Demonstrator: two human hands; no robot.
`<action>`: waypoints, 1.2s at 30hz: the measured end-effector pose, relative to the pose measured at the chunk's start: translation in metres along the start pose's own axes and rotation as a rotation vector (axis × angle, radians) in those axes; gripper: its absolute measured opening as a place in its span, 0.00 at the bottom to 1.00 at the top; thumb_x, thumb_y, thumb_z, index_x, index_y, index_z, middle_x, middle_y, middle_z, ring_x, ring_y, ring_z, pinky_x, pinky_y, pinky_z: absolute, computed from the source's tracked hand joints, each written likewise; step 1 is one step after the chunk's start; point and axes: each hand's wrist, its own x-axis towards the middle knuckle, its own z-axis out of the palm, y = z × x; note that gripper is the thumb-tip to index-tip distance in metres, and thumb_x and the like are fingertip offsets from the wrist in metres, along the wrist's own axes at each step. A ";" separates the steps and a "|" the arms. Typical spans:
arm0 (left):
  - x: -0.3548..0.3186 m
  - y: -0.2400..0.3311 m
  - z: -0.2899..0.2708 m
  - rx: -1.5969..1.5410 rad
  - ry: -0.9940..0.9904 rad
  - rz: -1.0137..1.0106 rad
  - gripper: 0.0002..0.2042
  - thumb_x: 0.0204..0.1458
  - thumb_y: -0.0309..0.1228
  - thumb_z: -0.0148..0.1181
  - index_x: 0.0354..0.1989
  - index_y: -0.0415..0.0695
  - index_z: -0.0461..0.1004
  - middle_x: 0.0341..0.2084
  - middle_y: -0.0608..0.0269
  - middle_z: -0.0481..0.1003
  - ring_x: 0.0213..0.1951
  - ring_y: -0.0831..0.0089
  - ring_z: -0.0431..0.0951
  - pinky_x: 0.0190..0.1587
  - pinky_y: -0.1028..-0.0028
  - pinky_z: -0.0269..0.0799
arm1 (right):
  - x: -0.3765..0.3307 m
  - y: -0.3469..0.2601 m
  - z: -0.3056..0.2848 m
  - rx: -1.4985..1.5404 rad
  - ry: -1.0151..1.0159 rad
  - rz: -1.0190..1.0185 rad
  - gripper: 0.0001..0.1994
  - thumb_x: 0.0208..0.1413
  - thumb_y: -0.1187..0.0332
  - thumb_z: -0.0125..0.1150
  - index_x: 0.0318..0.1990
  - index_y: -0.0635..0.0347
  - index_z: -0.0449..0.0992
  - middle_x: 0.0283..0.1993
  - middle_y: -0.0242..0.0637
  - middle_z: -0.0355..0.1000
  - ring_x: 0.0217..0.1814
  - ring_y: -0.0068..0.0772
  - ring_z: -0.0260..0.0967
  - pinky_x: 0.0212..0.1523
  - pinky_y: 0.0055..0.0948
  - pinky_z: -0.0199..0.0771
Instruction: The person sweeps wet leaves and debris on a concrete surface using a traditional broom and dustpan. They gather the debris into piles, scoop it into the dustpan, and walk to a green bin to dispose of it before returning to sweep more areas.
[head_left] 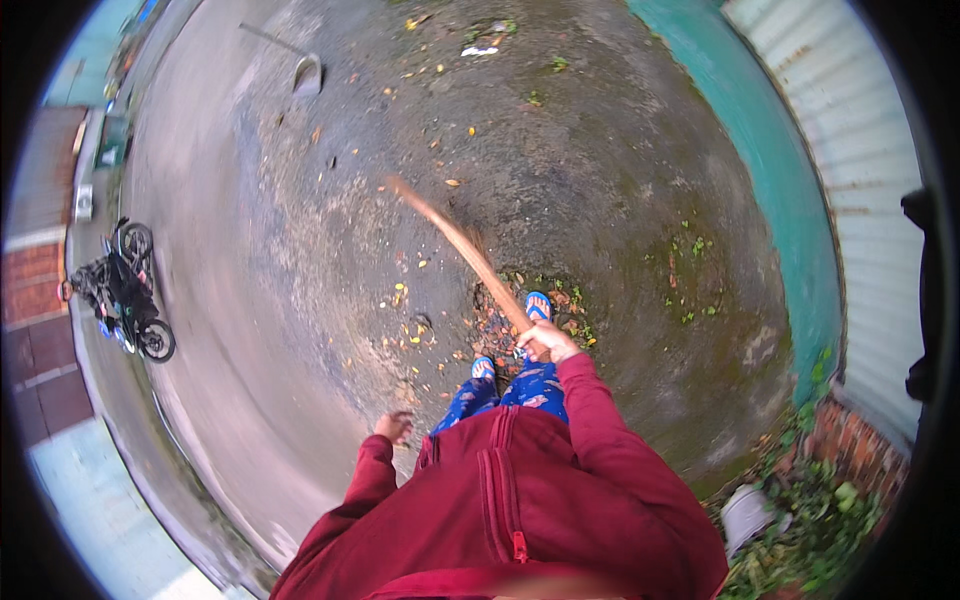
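Note:
My right hand (548, 342) is wrapped round the near end of a long brown stick broom (465, 250). The broom slants away to the far left over the concrete, its outer end smeared by motion. Low on the left, my left hand (394, 427) hangs beside my body with loosely bent fingers and nothing visible in it. Around my blue flip-flops (538, 306) lies a heap of dry brown leaves (495, 325), with yellow and green ones mixed in.
A long-handled dustpan (308, 76) rests on the ground at the far left. Beyond it, a person on a motorbike (125, 290) is by the left-hand buildings. A green wall base (770, 160) and corrugated metal sheeting (850, 130) bound the right. A white bucket (747, 518) lies among plants.

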 end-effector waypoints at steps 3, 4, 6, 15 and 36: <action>0.004 0.013 0.014 0.181 0.128 0.246 0.13 0.43 0.27 0.49 0.40 0.48 0.70 0.17 0.66 0.73 0.15 0.81 0.71 0.15 0.81 0.66 | -0.051 -0.040 -0.014 0.071 -0.109 0.173 0.10 0.34 0.77 0.55 0.26 0.59 0.62 0.15 0.27 0.58 0.11 0.19 0.54 0.10 0.18 0.54; 0.005 0.026 0.020 0.263 0.181 0.316 0.13 0.42 0.29 0.49 0.39 0.47 0.70 0.17 0.64 0.73 0.18 0.78 0.73 0.20 0.78 0.68 | -0.069 -0.052 -0.026 0.057 -0.021 0.106 0.12 0.34 0.78 0.55 0.29 0.57 0.62 0.14 0.26 0.57 0.11 0.18 0.54 0.09 0.17 0.53; 0.006 0.046 0.034 0.180 0.198 0.429 0.14 0.40 0.31 0.51 0.39 0.48 0.71 0.19 0.63 0.74 0.24 0.73 0.74 0.30 0.75 0.69 | -0.098 -0.072 -0.056 0.027 0.145 -0.036 0.17 0.33 0.80 0.55 0.32 0.54 0.59 0.14 0.24 0.56 0.09 0.17 0.52 0.06 0.19 0.51; -0.022 0.013 0.079 0.085 0.237 0.379 0.15 0.41 0.33 0.50 0.40 0.48 0.71 0.24 0.57 0.74 0.28 0.70 0.75 0.32 0.73 0.68 | -0.009 -0.242 -0.186 0.090 0.423 -0.434 0.04 0.39 0.74 0.52 0.19 0.58 0.64 0.14 0.29 0.59 0.13 0.23 0.58 0.14 0.22 0.60; 0.008 0.164 0.026 -0.161 0.139 0.441 0.16 0.46 0.36 0.51 0.43 0.42 0.68 0.31 0.57 0.74 0.35 0.71 0.73 0.39 0.75 0.67 | 0.057 -0.237 -0.001 -0.025 -0.065 0.016 0.09 0.36 0.77 0.54 0.24 0.59 0.59 0.14 0.27 0.56 0.12 0.19 0.54 0.11 0.18 0.55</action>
